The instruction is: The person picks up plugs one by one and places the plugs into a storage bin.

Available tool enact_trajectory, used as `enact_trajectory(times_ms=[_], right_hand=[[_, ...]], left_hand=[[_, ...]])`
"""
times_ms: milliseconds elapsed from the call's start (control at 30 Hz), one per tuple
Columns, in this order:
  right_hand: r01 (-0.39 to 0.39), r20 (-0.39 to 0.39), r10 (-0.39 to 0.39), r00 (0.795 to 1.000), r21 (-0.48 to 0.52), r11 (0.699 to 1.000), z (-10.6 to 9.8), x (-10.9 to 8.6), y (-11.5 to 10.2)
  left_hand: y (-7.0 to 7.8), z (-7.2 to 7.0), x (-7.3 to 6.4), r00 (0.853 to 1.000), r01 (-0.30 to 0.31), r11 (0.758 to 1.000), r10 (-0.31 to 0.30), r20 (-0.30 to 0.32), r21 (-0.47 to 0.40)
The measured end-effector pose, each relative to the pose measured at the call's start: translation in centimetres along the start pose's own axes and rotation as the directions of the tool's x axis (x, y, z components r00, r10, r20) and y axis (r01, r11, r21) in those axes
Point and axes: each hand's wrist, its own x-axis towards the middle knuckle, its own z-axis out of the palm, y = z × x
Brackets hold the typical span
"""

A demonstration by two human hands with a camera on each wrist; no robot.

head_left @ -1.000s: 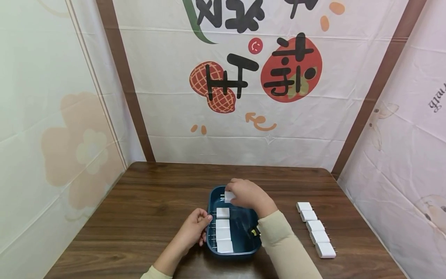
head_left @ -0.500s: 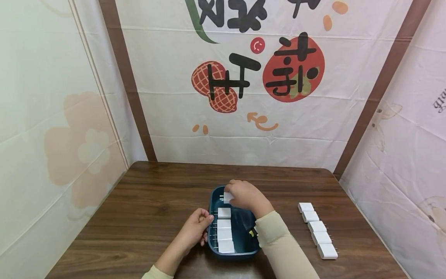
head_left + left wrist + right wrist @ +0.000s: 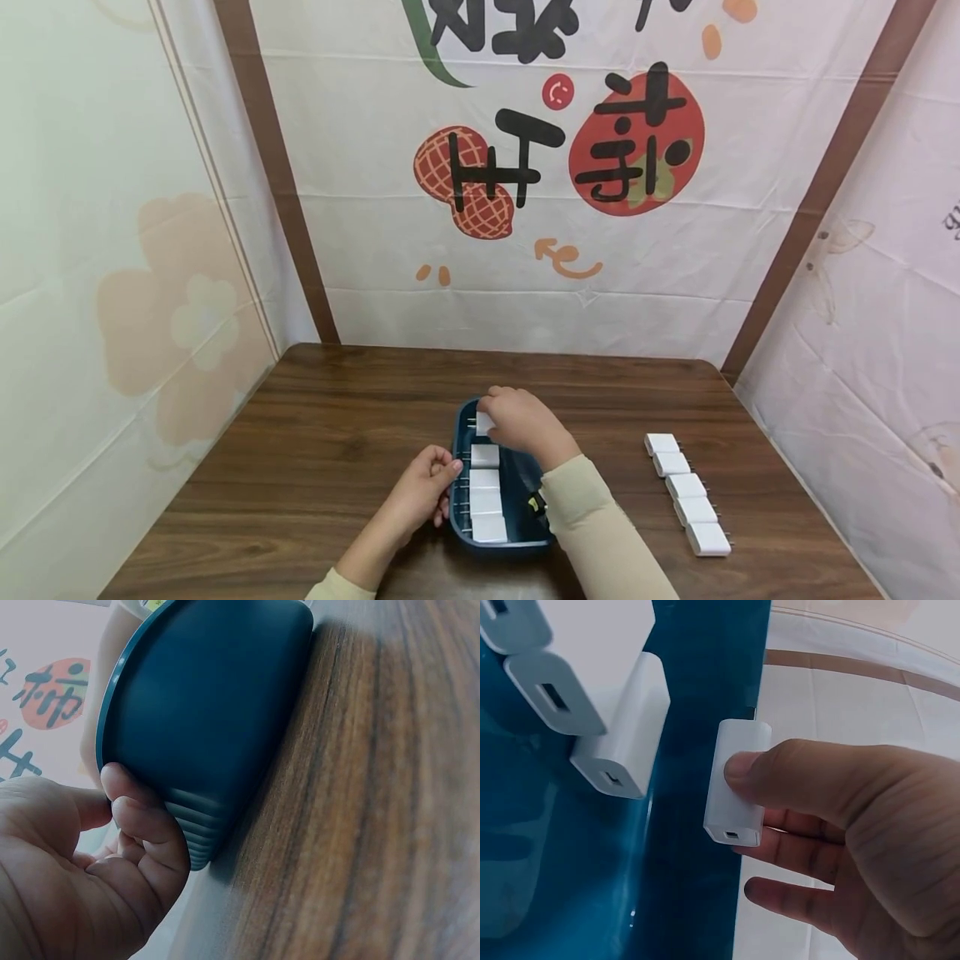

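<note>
A dark blue plastic tray (image 3: 510, 547) sits near the front of the table. My left hand (image 3: 420, 492) pinches its left rim between thumb and fingers; in the left wrist view the fingertips lie against the outer wall (image 3: 217, 697). At the tray's far left corner my right hand (image 3: 522, 423) pinches a white plug-in charger (image 3: 735, 795), prongs toward the left wall, its port end facing the right wrist camera. Several more white chargers (image 3: 485, 479) stand in a row along the tray's left side, prongs also to the left.
On the table's right side, several white chargers (image 3: 682, 485) lie in a slanting row, prongs to the right. A small black-and-yellow device (image 3: 536, 502) shows by the right sleeve over the tray. Printed white curtains (image 3: 525, 321) hang behind the wooden table (image 3: 337, 425).
My right hand has shifted slightly left with the charger, bringing it nearer the tray's left wall. My left hand stays at the rim. The head view has turned a little.
</note>
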Motion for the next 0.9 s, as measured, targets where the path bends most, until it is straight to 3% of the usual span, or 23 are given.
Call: enact_trajectory(times_ms=[633, 900], right_hand=[[-0.042, 0.017, 0.041, 0.999, 0.013, 0.999, 1.2, 0.5, 0.0], [-0.019, 0.014, 0.018, 1.0, 0.007, 1.0, 1.6, 0.7, -0.1]], left_hand=[[0.2, 0.0, 0.0, 1.0, 0.003, 1.0, -0.003, -0.004, 0.009], [0.2, 0.0, 0.0, 1.0, 0.006, 1.0, -0.006, -0.006, 0.012]])
